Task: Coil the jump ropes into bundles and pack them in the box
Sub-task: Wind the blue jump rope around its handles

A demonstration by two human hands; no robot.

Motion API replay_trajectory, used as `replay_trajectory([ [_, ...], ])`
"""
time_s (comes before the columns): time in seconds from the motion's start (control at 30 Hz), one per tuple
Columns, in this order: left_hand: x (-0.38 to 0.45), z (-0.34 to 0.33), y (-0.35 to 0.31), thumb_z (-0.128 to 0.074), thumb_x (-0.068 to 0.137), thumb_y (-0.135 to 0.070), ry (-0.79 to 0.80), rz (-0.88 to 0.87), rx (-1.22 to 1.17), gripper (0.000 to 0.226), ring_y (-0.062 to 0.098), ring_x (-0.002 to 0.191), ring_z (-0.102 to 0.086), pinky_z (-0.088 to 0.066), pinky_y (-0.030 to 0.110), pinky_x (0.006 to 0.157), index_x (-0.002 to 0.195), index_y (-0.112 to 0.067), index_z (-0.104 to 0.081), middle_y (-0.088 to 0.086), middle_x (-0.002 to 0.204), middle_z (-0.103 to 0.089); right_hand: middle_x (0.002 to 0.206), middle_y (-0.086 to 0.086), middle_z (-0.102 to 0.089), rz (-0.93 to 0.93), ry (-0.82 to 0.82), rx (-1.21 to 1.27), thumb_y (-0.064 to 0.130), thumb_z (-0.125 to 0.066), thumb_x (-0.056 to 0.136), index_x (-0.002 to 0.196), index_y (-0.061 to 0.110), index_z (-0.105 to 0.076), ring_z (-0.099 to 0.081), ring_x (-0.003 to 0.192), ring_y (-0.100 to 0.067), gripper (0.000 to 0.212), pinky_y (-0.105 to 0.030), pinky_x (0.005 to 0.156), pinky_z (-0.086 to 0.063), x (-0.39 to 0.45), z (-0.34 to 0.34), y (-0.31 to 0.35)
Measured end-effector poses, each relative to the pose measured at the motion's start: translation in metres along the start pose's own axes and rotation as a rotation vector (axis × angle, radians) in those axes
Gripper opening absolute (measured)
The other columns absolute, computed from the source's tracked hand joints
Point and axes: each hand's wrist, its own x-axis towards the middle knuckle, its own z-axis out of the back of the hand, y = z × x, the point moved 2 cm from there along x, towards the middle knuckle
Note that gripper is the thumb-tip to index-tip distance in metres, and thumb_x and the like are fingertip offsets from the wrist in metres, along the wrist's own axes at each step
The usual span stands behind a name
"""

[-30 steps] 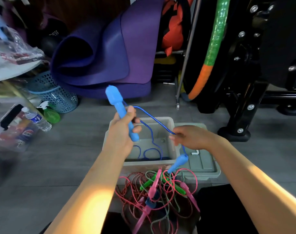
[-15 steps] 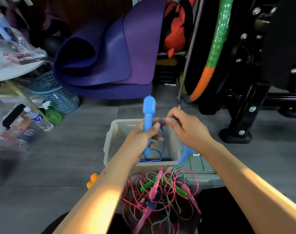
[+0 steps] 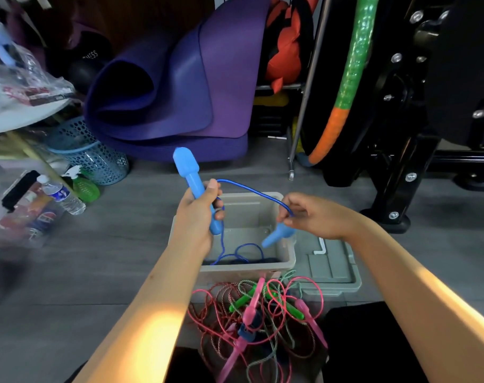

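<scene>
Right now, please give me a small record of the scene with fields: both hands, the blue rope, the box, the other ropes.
left hand: grips one blue handle, tilted upright
right hand: pinches the blue cord
second blue handle: hangs below the right hand, over the box
box: open, blue cord loops inside
lid: on the floor beside the box
other ropes: pink and green, tangled in front of the box

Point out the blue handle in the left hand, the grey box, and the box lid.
blue handle (image 3: pixel 186 165): head view, its wide top end.
grey box (image 3: pixel 246 269): head view, near wall.
box lid (image 3: pixel 332 268): head view, flat top.
</scene>
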Motion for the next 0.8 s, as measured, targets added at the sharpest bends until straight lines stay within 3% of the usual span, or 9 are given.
replay_trajectory([
  [0.1,0.002,0.003,0.003,-0.052,0.097,-0.013,0.041,0.051,0.119,0.012,0.009,0.061,-0.045,-0.033,0.015,0.04,0.086,-0.013,-0.058,0.001,0.083,-0.058,0.087,0.0,-0.073,0.009,-0.08,0.088,0.006,-0.056,0.089,0.083,0.02,-0.052,-0.068,0.086,-0.013,0.016,-0.041,0.092,-0.049,0.0,0.001,0.002],
  [0.27,-0.007,-0.002,0.012,-0.053,0.096,-0.015,0.178,0.148,0.304,0.012,0.011,0.072,-0.061,-0.043,0.015,0.044,0.105,-0.021,-0.057,-0.005,0.095,-0.06,0.088,-0.005,-0.074,0.026,-0.213,0.294,0.012,-0.058,0.091,0.104,0.016,-0.062,-0.068,0.087,-0.021,0.014,-0.038,0.079,-0.052,0.0,0.004,0.006],
  [0.43,-0.026,-0.012,0.025,-0.051,0.096,-0.02,0.56,0.384,0.49,0.03,0.019,0.088,-0.066,-0.052,0.03,0.07,0.127,-0.021,-0.05,0.002,0.108,-0.064,0.082,-0.002,-0.074,0.05,-0.368,0.409,0.019,-0.065,0.087,0.098,0.027,-0.06,-0.069,0.08,-0.016,0.014,-0.036,0.075,-0.055,0.006,0.002,0.008],
  [0.5,-0.03,-0.013,0.029,-0.05,0.096,-0.02,0.669,0.457,0.464,0.031,0.024,0.089,-0.068,-0.054,0.037,0.079,0.128,-0.018,-0.048,0.009,0.104,-0.068,0.077,-0.001,-0.073,0.065,-0.422,0.429,0.021,-0.065,0.086,0.097,0.028,-0.061,-0.068,0.073,-0.014,0.014,-0.034,0.073,-0.056,0.005,0.004,0.008],
  [0.57,-0.031,-0.013,0.029,-0.051,0.096,-0.016,0.668,0.465,0.408,0.029,0.021,0.077,-0.069,-0.057,0.035,0.075,0.125,-0.015,-0.049,0.009,0.089,-0.07,0.075,-0.001,-0.073,0.089,-0.442,0.442,0.022,-0.065,0.087,0.097,0.027,-0.063,-0.068,0.071,-0.013,0.012,-0.033,0.073,-0.056,0.004,0.004,0.009],
  [0.67,-0.028,-0.013,0.026,-0.052,0.096,-0.012,0.632,0.342,0.498,0.023,0.012,0.063,-0.066,-0.056,0.025,0.061,0.119,-0.011,-0.052,0.003,0.078,-0.067,0.084,-0.002,-0.074,0.125,-0.401,0.46,0.021,-0.061,0.09,0.096,0.029,-0.066,-0.068,0.081,-0.013,0.011,-0.03,0.078,-0.056,0.003,0.005,0.011],
  [0.8,-0.032,-0.013,0.022,-0.053,0.095,-0.012,0.678,0.358,0.426,0.028,0.019,0.062,-0.067,-0.059,0.033,0.059,0.122,-0.009,-0.05,0.009,0.08,-0.064,0.092,0.006,-0.072,0.161,-0.354,0.399,0.02,-0.053,0.094,0.101,0.032,-0.065,-0.065,0.088,-0.005,0.018,-0.023,0.08,-0.053,0.001,0.005,0.013],
])
